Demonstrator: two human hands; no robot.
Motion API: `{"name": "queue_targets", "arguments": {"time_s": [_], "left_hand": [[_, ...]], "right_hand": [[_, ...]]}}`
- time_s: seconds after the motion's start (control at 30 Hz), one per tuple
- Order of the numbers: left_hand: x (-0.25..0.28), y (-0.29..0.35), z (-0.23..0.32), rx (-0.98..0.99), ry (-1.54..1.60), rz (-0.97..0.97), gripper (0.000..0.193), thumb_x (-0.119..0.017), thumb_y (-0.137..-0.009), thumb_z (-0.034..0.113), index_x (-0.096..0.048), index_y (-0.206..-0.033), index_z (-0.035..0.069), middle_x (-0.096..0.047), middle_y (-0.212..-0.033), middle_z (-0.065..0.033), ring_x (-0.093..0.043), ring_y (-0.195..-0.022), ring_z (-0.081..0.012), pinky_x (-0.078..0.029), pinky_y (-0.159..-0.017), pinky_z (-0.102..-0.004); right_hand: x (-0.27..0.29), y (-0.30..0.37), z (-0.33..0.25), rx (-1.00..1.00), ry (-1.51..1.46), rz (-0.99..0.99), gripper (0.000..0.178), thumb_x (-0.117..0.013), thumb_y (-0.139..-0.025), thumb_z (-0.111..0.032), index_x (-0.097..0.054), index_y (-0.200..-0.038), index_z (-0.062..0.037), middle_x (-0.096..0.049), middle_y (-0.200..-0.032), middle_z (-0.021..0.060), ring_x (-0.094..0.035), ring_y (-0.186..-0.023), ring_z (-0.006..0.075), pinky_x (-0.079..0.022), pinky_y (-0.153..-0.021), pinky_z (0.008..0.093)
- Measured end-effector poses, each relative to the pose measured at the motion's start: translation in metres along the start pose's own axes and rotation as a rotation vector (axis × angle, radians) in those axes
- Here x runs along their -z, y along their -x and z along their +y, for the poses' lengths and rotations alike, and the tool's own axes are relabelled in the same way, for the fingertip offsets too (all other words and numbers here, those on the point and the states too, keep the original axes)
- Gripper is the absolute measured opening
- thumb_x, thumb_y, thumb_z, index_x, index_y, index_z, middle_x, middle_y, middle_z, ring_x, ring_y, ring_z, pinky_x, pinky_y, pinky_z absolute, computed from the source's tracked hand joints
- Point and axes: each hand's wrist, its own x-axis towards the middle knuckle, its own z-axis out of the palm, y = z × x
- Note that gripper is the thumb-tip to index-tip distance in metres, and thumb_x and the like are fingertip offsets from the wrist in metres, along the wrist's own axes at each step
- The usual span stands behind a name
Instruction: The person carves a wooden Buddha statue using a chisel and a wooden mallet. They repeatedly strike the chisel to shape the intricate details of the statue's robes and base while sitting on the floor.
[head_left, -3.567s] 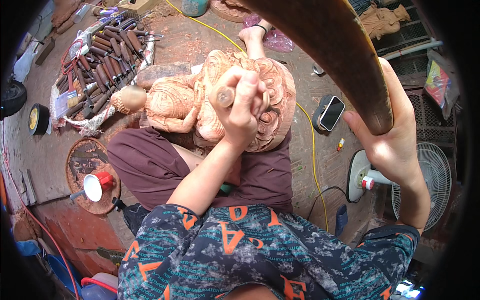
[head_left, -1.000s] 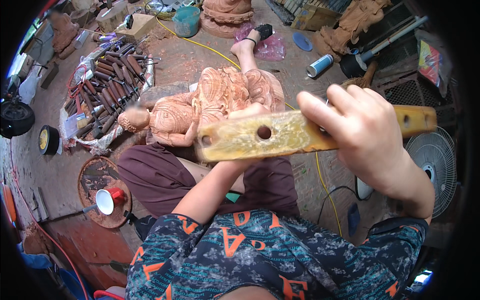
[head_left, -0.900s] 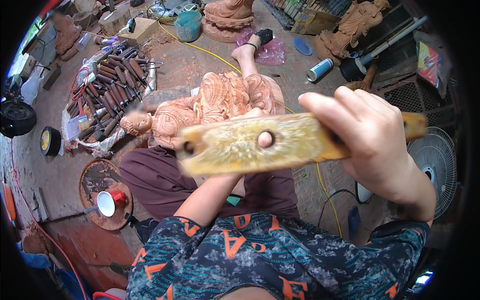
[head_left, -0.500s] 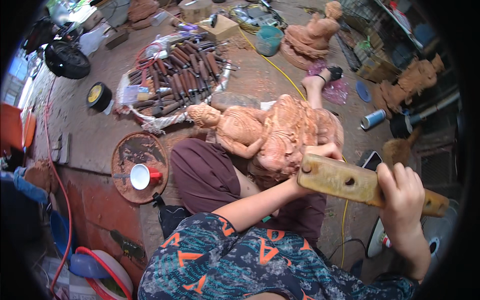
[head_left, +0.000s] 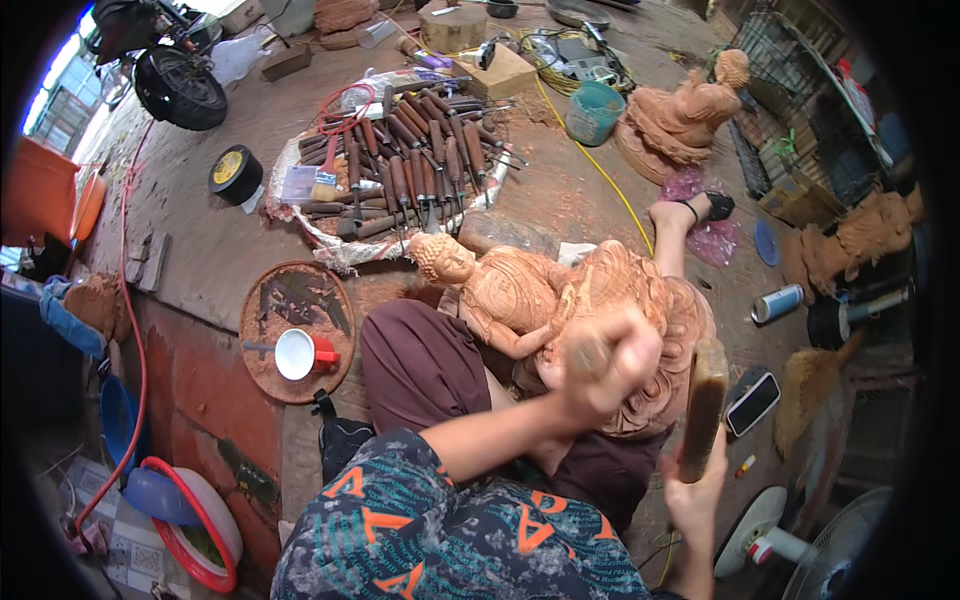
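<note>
A carved reddish-wood statue of a seated figure (head_left: 512, 290) lies on its back across my lap, its head to the left. Over its lower folds is my left hand (head_left: 628, 368), blurred and closed round a carving chisel (head_left: 587, 356). Only the round butt of its wooden handle shows; the blade is hidden. My right hand (head_left: 697, 488) grips a worn yellowish wooden mallet (head_left: 706, 405), held upright just right of the statue's base and apart from the chisel.
Many wooden-handled chisels (head_left: 405, 165) lie on a cloth beyond the statue. To the left, a round tray (head_left: 262, 375) of chips holds a red-and-white mug (head_left: 296, 354). A phone (head_left: 752, 404) and a fan (head_left: 835, 560) are at the right. Another statue (head_left: 670, 125) stands far right.
My right hand has lowered and drawn inward, turning the mallet from lying crosswise to upright. My left hand, earlier mostly behind the mallet, now shows with the chisel's butt. The view has shifted.
</note>
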Motion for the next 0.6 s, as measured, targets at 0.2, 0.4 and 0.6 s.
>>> {"name": "queue_targets", "arguments": {"time_s": [0.2, 0.4, 0.6], "left_hand": [[0.136, -0.155, 0.015, 0.312, -0.696, 0.411, 0.056, -0.058, -0.085, 0.007, -0.026, -0.131, 0.01, -0.051, -0.082, -0.0066, -0.047, -0.056, -0.0103, -0.042, -0.043, -0.0259], [0.303, -0.184, -0.027, 0.527, -1.831, 0.31, 0.057, -0.053, -0.079, 0.003, -0.042, -0.135, 0.01, -0.052, -0.112, -0.0319, -0.06, -0.1, -0.0421, -0.051, -0.086, -0.0445], [0.324, -0.19, -0.023, 0.533, -1.9, 0.152, 0.042, -0.065, -0.076, 0.017, -0.062, -0.117, 0.008, -0.048, -0.118, -0.0322, -0.056, -0.105, -0.0465, -0.044, -0.098, -0.0433]], "right_hand": [[-0.038, -0.004, 0.014, -0.215, -0.386, -0.045, 0.053, -0.065, -0.068, 0.011, -0.046, -0.115, -0.0026, -0.049, -0.079, 0.0014, -0.048, -0.069, 0.009, -0.041, -0.062, 0.0224], [-0.04, -0.03, 0.009, -0.232, -0.364, -0.061, 0.053, -0.066, -0.068, 0.007, -0.047, -0.116, -0.0007, -0.05, -0.078, 0.0015, -0.047, -0.069, 0.0091, -0.04, -0.062, 0.0228], [-0.038, -0.034, 0.017, -0.218, -0.359, -0.011, 0.056, -0.069, -0.07, -0.002, -0.046, -0.121, 0.0005, -0.05, -0.079, 0.0024, -0.047, -0.067, 0.0084, -0.039, -0.062, 0.0215]]}}
